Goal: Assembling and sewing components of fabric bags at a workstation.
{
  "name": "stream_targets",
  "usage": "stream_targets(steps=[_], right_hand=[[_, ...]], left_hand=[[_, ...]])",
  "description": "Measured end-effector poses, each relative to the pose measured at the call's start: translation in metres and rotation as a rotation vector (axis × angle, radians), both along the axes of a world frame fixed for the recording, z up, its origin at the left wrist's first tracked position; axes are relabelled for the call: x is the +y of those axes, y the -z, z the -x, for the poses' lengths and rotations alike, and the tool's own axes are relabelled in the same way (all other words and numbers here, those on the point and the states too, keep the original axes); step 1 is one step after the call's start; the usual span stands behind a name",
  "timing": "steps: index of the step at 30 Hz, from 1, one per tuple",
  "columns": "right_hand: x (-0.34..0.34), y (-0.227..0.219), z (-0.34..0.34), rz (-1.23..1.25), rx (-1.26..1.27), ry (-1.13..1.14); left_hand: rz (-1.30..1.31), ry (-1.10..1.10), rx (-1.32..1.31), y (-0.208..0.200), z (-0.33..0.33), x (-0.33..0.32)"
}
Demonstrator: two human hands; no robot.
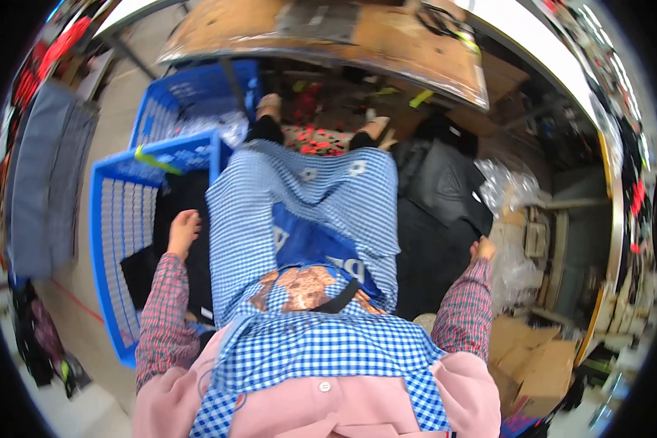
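Note:
My left hand [185, 232] hovers over the blue plastic basket [97, 219] at my left, its fingers loosely bent and nothing seen in them. Inside that basket lies black fabric [174, 201]. On my right, my right hand [482, 248] is closed at the edge of a pile of black cloth [438, 233]; its fingertips are partly hidden. The cloth spreads beside my lap, with a dark garment piece on top. A blue checked apron [241, 212] covers my lap, and a coppery, shiny patch shows at its middle.
A second blue basket [153, 95] holding clear plastic stands farther ahead, under a wooden worktable [387, 36]. Clear plastic bags [515, 190] and an open cardboard box [536, 365] are at the right. Grey folded material [44, 175] is stacked at far left. Red scraps litter the floor between my feet.

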State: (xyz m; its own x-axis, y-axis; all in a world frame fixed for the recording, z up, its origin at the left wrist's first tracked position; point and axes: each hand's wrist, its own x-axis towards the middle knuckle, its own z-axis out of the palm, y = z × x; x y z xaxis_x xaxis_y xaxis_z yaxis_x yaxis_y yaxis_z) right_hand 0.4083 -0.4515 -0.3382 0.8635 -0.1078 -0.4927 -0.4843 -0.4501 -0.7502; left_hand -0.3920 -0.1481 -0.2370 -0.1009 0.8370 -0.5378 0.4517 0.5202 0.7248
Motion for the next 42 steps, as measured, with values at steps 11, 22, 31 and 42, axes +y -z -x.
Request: stream_targets(steps=[11,22,31,42], right_hand=[[0.169,0.008,0.108,-0.184,-0.267,-1.081],[0.319,-0.161,0.208,-0.273,-0.124,-1.168],[0.317,-0.164,0.219,-0.044,-0.322,-1.321],[0.319,-0.171,0.227,0.077,-0.300,-1.323]], left_hand=[[0.145,0.127,0.399,0.129,0.073,-0.164],[0.314,0.004,0.272,0.205,0.040,-0.201],[0.554,-0.608,-0.279,0.249,0.009,-0.144],[0.356,-1.611,-0.905,0.274,0.033,-0.121]])
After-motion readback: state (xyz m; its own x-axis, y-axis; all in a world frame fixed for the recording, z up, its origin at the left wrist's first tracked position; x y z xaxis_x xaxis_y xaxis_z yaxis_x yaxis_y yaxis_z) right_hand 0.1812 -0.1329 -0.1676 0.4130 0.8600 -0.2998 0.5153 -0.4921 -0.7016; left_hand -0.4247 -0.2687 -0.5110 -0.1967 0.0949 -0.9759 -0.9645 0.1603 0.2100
